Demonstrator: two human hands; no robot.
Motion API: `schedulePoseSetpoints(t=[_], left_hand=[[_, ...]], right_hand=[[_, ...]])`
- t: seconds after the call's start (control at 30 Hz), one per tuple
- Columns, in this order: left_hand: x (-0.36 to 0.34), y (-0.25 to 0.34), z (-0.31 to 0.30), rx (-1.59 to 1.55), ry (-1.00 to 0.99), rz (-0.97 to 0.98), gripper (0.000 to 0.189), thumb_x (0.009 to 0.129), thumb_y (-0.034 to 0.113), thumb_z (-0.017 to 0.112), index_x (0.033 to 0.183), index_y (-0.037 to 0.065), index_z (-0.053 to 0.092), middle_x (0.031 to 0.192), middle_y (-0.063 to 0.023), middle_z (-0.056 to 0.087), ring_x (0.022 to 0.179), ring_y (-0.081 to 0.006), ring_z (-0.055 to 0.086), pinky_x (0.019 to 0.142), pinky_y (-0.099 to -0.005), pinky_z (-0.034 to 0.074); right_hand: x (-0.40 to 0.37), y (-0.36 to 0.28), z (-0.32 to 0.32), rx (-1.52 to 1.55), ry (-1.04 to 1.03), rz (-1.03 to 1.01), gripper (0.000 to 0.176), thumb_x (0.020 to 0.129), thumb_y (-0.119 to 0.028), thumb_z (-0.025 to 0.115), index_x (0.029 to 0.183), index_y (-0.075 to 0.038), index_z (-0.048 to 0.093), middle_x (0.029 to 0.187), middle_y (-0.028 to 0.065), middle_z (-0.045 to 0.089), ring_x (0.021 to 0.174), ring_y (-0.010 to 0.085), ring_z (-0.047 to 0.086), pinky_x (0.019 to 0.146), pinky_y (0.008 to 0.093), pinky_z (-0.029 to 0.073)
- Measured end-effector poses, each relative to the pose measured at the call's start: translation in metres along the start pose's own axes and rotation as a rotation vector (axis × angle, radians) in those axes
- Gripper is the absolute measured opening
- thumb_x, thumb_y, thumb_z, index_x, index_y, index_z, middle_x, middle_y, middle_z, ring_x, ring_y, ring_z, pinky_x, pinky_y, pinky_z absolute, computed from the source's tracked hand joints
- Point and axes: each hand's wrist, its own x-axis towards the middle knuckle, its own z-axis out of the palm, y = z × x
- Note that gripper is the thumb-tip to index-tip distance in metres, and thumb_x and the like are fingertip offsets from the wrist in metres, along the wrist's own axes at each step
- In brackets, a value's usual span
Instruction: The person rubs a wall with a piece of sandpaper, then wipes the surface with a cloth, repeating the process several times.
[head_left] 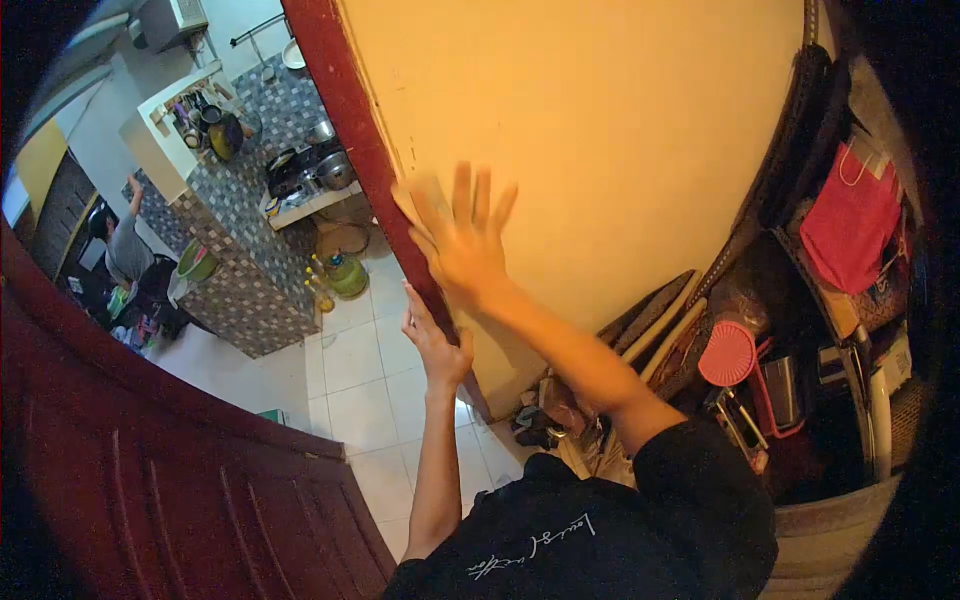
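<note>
"Two hands appear: where do we find the door frame (pixel 340 100)?"

"We find it slanting past both. The left hand (pixel 440 352) lies at its kitchen-side edge, fingers extended; the blurred right hand (pixel 465 250), fingers spread, overlaps its other edge and the yellow wall (pixel 600 130)."

"Do we see a grasp?"

"We see both hands unclenched; whether they press the frame, we cannot tell."

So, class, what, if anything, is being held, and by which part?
Nothing is visibly held: the left hand and right hand are open at the door frame.

Red doorframe (pixel 370 160) beside yellow wall (pixel 600 130)
</note>
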Motion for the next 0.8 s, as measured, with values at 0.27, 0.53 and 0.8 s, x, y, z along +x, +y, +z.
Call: schedulePoseSetpoints(t=[0.27, 0.53, 0.8], left_hand=[[-0.01, -0.006, -0.005, -0.077, -0.069, -0.06, 0.106, 0.07, 0.005, 0.067, 0.163, 0.004, 0.016, 0.168, -0.0184, 0.022, 0.135, -0.0412, 0.032, 0.118, -0.0475, 0.022], [-0.01, -0.004, -0.011, -0.036, -0.067, -0.026, 0.108, 0.068, 0.005, 0.064, 0.163, 0.004, 0.014, 0.166, -0.0187, 0.029, 0.136, -0.0424, 0.033, 0.118, -0.0481, 0.02], [-0.011, -0.007, -0.007, -0.059, -0.064, -0.028, 0.103, 0.071, 0.007, 0.064, 0.163, 0.003, 0.017, 0.166, -0.0179, 0.029, 0.136, -0.0427, 0.033, 0.119, -0.0479, 0.02]], right_hand=[[-0.1, 0.009, 0.027, -0.007, -0.075, 0.019, 0.06, 0.096, -0.04, 0.06, 0.151, -0.017, 0.049, 0.164, 0.0363, 0.008, 0.15, 0.0596, 0.005, 0.105, 0.0855, -0.002], [0.162, 0.004, -0.061, 0.038, 0.224, 0.108, 0.062, 0.103, -0.037, 0.05, 0.161, -0.025, 0.033, 0.166, 0.0335, 0.001, 0.153, 0.0531, 0.003, 0.105, 0.083, -0.007], [0.056, 0.013, -0.024, 0.056, 0.111, 0.114, 0.066, 0.099, -0.033, 0.056, 0.161, -0.023, 0.034, 0.167, 0.0296, 0.007, 0.154, 0.0519, 0.003, 0.11, 0.0795, -0.006]])
